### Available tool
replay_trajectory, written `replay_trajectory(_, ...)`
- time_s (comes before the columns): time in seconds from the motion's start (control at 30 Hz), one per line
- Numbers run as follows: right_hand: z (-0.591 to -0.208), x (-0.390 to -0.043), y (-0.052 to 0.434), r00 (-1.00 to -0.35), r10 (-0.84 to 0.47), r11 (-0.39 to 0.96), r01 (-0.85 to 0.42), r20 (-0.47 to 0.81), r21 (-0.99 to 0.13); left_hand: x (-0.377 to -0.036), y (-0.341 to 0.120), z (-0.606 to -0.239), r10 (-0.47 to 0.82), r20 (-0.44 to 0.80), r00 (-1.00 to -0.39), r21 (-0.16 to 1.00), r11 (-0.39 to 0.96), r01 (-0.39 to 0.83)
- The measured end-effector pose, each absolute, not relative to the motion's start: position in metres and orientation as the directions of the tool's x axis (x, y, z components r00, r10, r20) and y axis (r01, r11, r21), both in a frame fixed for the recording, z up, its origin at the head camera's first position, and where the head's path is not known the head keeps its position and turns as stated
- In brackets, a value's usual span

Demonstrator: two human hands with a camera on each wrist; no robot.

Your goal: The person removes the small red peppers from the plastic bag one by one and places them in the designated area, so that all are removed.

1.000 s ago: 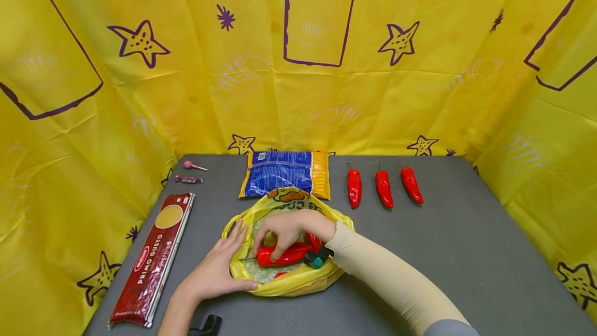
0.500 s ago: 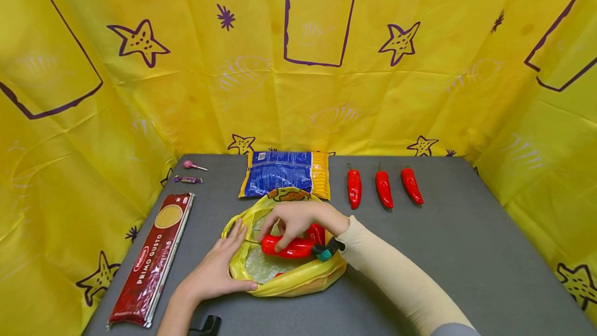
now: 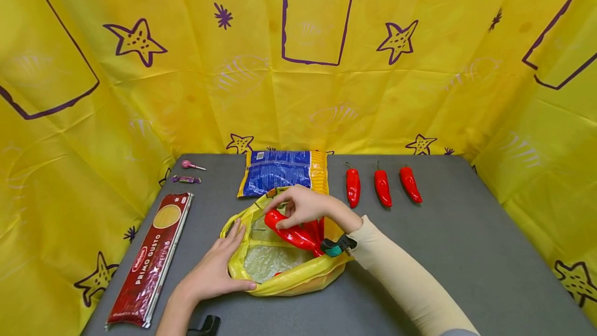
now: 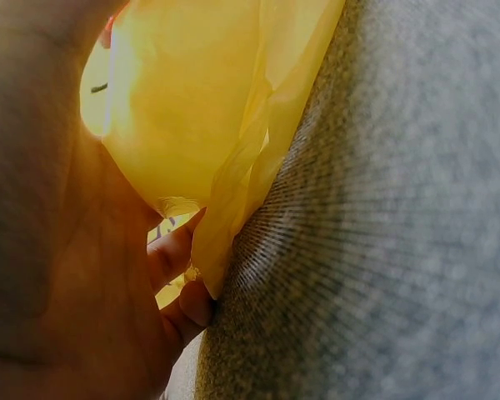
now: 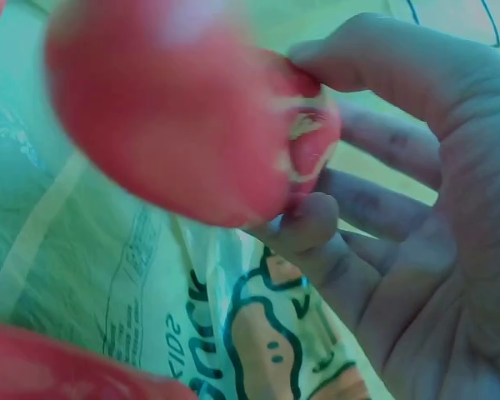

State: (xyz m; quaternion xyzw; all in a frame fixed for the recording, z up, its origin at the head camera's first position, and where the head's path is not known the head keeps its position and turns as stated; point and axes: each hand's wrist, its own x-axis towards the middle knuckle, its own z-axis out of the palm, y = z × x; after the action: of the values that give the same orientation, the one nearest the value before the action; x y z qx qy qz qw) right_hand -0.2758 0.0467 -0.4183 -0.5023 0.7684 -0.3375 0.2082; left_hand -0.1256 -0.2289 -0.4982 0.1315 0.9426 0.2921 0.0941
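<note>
The right hand (image 3: 305, 206) holds a red pepper (image 3: 295, 236) by its thick end, pinched between thumb and fingers, at the mouth of a yellow plastic bag (image 3: 308, 287); the pepper is tilted, narrow end lower and toward the wearer. The left hand (image 3: 214, 268) is spread wide, fingers along the left rim and thumb at the near rim, bracing the bag rather than gripping it, as far as the head view shows. More red shows inside the bag, at least one further pepper (image 3: 316, 228) lying behind the held one. Three peppers (image 3: 382, 189) lie in a spaced row on the desk (image 3: 466, 253), at the far right. In this inspector's judgement, the step in hand is taking a pepper out of the bag, and the next move calls for clearing the rim without dragging the plastic, then placing the pepper beside the row. Labels: the red pack (image 3: 146, 263) at left reads "PRIMO GUSTO", with what appears to be "Melissa" in an oval; its lower line is blurred. The blue-and-yellow packet (image 3: 280, 172) behind the bag bears fine print, too small to read. The bag's print includes "KIDS", plus larger lettering, possibly "DUCK", partly hidden
</note>
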Motion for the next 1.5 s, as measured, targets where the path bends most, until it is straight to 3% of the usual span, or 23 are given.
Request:
replay_trajectory(0.47,-0.424,-0.273,0.1,-0.602,-0.792,0.198,-0.411,0.101,-0.89,-0.126,-0.229,-0.5,0.305,-0.084,-0.949,0.568,0.797,0.206)
replay_trajectory(0.63,-0.427,-0.268,0.12,-0.648,-0.753,0.21,-0.399,0.113,-0.892,-0.123,-0.228,-0.502,0.307,-0.091,-0.948,0.568,0.797,0.204)
replay_trajectory(0.97,-0.424,-0.263,0.164,-0.777,-0.569,0.258,-0.478,0.268,-0.84,-0.126,-0.23,-0.5,0.32,-0.072,-0.945,0.562,0.795,0.227)
replay_trajectory(1.5,-0.445,-0.252,0.26,-0.888,-0.372,0.349,-0.403,0.27,-0.846,-0.127,-0.231,-0.5,0.322,-0.053,-0.945,0.562,0.792,0.238)
